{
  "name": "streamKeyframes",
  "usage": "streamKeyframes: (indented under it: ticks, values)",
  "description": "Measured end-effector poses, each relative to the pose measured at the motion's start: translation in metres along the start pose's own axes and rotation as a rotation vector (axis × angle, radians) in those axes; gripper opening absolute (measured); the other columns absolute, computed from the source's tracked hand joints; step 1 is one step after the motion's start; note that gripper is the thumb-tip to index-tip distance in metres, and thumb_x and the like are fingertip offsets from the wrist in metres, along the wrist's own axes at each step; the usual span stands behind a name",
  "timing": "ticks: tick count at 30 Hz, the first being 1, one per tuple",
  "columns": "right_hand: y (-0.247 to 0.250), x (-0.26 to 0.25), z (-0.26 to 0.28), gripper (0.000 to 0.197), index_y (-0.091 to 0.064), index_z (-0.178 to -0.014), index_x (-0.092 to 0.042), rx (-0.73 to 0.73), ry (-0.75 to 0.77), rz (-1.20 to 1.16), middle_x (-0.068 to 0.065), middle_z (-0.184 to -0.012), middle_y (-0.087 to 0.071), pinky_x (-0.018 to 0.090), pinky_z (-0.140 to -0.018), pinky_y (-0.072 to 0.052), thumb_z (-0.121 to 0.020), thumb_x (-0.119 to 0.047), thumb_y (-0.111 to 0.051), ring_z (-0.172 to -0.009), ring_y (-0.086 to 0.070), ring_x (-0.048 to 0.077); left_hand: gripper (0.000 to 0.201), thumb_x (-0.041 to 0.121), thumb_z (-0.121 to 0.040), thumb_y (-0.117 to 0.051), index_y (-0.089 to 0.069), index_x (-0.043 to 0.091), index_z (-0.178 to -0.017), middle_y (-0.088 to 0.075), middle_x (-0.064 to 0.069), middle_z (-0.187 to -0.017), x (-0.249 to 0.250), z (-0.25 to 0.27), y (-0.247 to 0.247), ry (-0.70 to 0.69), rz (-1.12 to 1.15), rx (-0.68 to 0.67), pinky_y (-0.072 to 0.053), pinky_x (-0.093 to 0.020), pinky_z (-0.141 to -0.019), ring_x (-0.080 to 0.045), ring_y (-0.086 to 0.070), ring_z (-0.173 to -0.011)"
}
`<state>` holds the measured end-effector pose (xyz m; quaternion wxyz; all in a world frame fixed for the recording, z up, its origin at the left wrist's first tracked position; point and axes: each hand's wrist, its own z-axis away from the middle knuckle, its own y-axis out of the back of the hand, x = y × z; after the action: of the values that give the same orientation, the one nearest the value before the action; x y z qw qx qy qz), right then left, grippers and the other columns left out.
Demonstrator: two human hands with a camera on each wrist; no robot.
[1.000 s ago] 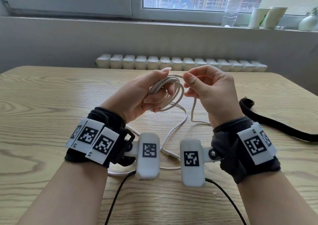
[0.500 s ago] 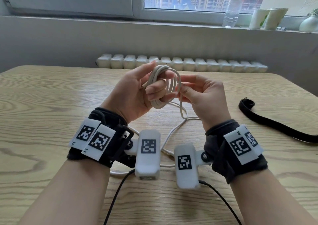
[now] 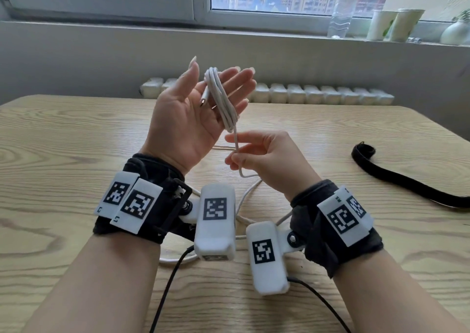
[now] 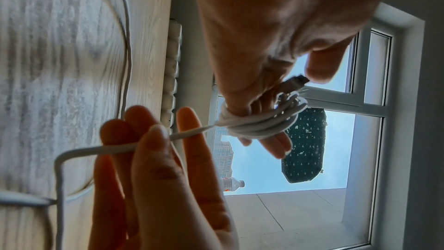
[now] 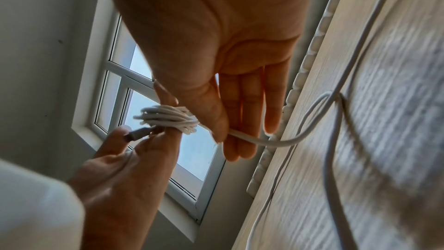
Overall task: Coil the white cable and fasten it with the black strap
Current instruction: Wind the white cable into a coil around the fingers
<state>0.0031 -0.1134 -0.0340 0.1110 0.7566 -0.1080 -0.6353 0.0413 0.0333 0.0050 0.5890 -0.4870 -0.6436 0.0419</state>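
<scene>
- White cable (image 3: 223,103), smooth round cord, wound in several loops round the straight fingers (image 3: 239,80) of the left hand (image 3: 188,118); coil is a narrow elongated oval, long axis running near-to-far and tilted up, raised above the counter (image 3: 76,134).
- Left hand palm up, fingers extended and spread a little, thumb up and apart from the coil; loops sit on the fingers, not clenched.
- Cable plug (image 3: 204,98), small with a metal tip, lies across the left palm, tip pointing near and left.
- Left wrist view: loops (image 4: 259,121) bundled tight round the fingers, plug (image 4: 294,81) beside the thumb tip.
- One strand drops from the near end of the coil to the right hand (image 3: 269,159), which pinches it between thumb and curled fingers, just below the left hand.
- Below the pinch the strand kinks in a sharp bend, then trails loose in slack curves on the counter under both wrists.
- Right wrist view: free cable (image 5: 319,121) makes an open loop on the counter.
- Black strap (image 3: 396,177), flat woven band, matte, lies on the counter well right of the hands, untouched; far end curled into a small roll, long axis running from there near and right out of frame.
- Counter is pale wood-grain laminate.
</scene>
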Motion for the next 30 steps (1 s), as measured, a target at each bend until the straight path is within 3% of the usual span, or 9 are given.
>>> streamKeyframes:
  ticks: [3,5,10,14,20,23,27,28,30]
  values:
    - [-0.0017,-0.0008,0.0012,0.035,-0.066,-0.114,-0.018,-0.046,0.001,0.044,0.003,-0.079,-0.075,0.031,-0.082,-0.057,-0.083,-0.003,-0.069,-0.076,-0.071,0.015,0.060,0.044,-0.098,-0.028,-0.039,-0.002,-0.135,-0.057,-0.017,-0.132,0.0014,0.0001,-0.0010,-0.013,-0.039,0.039,-0.039,-0.039,-0.107,-0.027,-0.057,-0.120]
    - [-0.0015,-0.0018,0.0025,0.037,-0.064,-0.118,-0.018,-0.075,0.005,0.069,0.003,-0.078,-0.074,0.030,-0.082,-0.057,-0.084,-0.004,-0.068,-0.079,-0.071,0.018,0.061,0.046,-0.098,-0.028,-0.039,-0.001,-0.135,-0.056,-0.017,-0.133,0.0010,-0.0001,-0.0016,-0.011,-0.069,0.067,-0.040,-0.038,-0.107,-0.027,-0.057,-0.120]
    - [-0.0019,-0.0059,0.0056,0.042,-0.055,-0.130,-0.023,-0.168,0.012,0.154,-0.002,-0.074,-0.073,0.025,-0.084,-0.052,-0.089,-0.014,-0.063,-0.075,-0.068,0.007,0.062,0.049,-0.097,-0.030,-0.041,0.000,-0.133,-0.058,-0.015,-0.131,0.0007,-0.0014,-0.0018,-0.024,-0.107,0.145,-0.041,-0.039,-0.106,-0.027,-0.058,-0.119]
    - [-0.0025,-0.0073,0.0076,0.048,-0.051,-0.135,-0.023,-0.230,0.011,0.200,-0.002,-0.073,-0.072,0.019,-0.077,-0.047,-0.089,-0.017,-0.064,-0.067,-0.066,0.002,0.065,0.051,-0.095,-0.031,-0.042,0.000,-0.133,-0.055,-0.016,-0.132,0.0005,-0.0034,-0.0003,-0.033,-0.155,0.186,-0.040,-0.039,-0.106,-0.027,-0.054,-0.122]
    - [-0.0012,-0.0088,0.0094,0.056,-0.044,-0.139,-0.029,-0.240,0.024,0.300,-0.005,-0.064,-0.066,0.006,-0.058,-0.039,-0.088,-0.016,-0.063,-0.055,-0.059,-0.004,0.063,0.055,-0.094,-0.027,-0.053,0.002,-0.117,-0.053,-0.016,-0.131,0.0016,-0.0028,-0.0002,-0.045,-0.194,0.202,-0.044,-0.039,-0.103,-0.028,-0.055,-0.121]
    - [-0.0006,-0.0087,0.0096,0.051,-0.049,-0.135,-0.030,-0.231,0.036,0.346,-0.003,-0.064,-0.065,0.013,-0.063,-0.043,-0.088,-0.017,-0.063,-0.057,-0.060,0.000,0.067,0.055,-0.095,-0.026,-0.046,0.001,-0.128,-0.050,-0.013,-0.134,0.0013,-0.0019,-0.0019,-0.048,-0.210,0.212,-0.043,-0.037,-0.103,-0.025,-0.054,-0.121]
    - [0.0009,-0.0084,0.0094,0.030,-0.066,-0.115,-0.024,-0.155,0.068,0.351,-0.002,-0.063,-0.060,0.039,-0.076,-0.055,-0.086,-0.019,-0.065,-0.062,-0.060,0.013,0.069,0.054,-0.096,-0.024,-0.034,0.002,-0.140,-0.044,-0.010,-0.141,-0.0010,-0.0026,-0.0049,-0.035,-0.239,0.220,-0.041,-0.035,-0.104,-0.022,-0.051,-0.123]
    - [0.0015,-0.0081,0.0091,0.025,-0.069,-0.110,-0.023,-0.120,0.082,0.354,-0.005,-0.060,-0.056,0.040,-0.073,-0.055,-0.085,-0.019,-0.066,-0.060,-0.056,0.012,0.068,0.054,-0.096,-0.024,-0.035,0.002,-0.139,-0.043,-0.010,-0.141,-0.0015,-0.0027,-0.0058,-0.030,-0.243,0.219,-0.040,-0.035,-0.105,-0.022,-0.050,-0.124]
    - [0.0033,-0.0083,0.0090,0.017,-0.074,-0.100,-0.021,-0.050,0.117,0.363,-0.010,-0.056,-0.052,0.029,-0.063,-0.048,-0.083,-0.019,-0.068,-0.055,-0.048,0.006,0.064,0.053,-0.096,-0.023,-0.040,0.003,-0.133,-0.044,-0.009,-0.139,-0.0020,-0.0029,-0.0073,-0.014,-0.254,0.212,-0.040,-0.034,-0.104,-0.022,-0.049,-0.124]
